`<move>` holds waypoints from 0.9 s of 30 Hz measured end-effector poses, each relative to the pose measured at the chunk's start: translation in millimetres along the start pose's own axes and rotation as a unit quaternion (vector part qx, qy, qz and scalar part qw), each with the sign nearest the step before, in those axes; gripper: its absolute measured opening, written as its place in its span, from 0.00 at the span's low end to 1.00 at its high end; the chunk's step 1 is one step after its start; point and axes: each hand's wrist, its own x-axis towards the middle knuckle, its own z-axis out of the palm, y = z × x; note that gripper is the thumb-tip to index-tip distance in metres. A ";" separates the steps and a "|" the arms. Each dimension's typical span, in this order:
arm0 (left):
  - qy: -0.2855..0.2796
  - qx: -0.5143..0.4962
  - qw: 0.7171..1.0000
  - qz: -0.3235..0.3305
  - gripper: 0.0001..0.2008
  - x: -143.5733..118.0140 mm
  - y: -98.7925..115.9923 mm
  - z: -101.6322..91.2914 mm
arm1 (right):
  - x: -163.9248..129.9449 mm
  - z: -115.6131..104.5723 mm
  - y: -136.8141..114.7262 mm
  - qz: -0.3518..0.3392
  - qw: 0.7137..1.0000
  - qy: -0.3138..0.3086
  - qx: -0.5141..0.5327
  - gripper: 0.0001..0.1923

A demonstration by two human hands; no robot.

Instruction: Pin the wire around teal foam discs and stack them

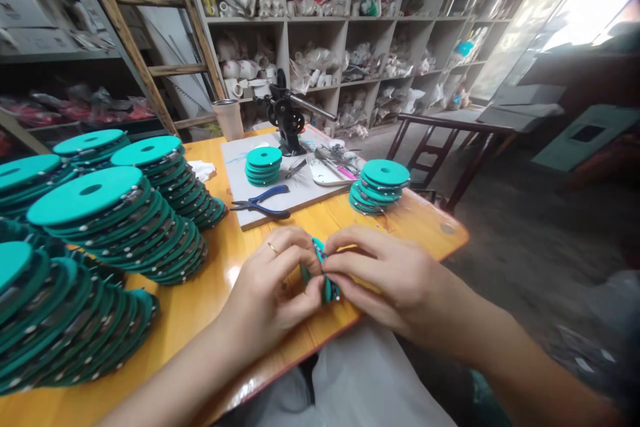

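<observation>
left hand point(273, 283) grip: pinching teal disc point(325, 280) | right hand point(387, 273) grip: apparently pinching same disc

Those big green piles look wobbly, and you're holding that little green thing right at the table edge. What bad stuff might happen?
The tall leaning stacks of teal discs slump sideways, so a bump of the table might topple them. The small teal piece sits pinched between the left hand and the right hand near the table's edge, so it could slip off onto the lap. The pliers lie close by; a sweeping wrist might knock them.
</observation>
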 end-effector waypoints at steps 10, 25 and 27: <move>0.030 0.003 0.999 0.011 0.07 -2.8 4.9 8.6 | 18.8 -11.7 -17.5 0.010 0.982 -0.122 -0.144 0.09; 0.033 -0.067 0.996 -0.052 0.05 -10.1 6.1 9.9 | 13.4 11.8 -8.8 -0.033 0.981 -0.043 -0.186 0.05; 0.022 -0.082 0.993 -0.083 0.05 -10.2 5.6 9.9 | 12.2 12.1 -5.4 0.006 0.988 -0.056 -0.141 0.05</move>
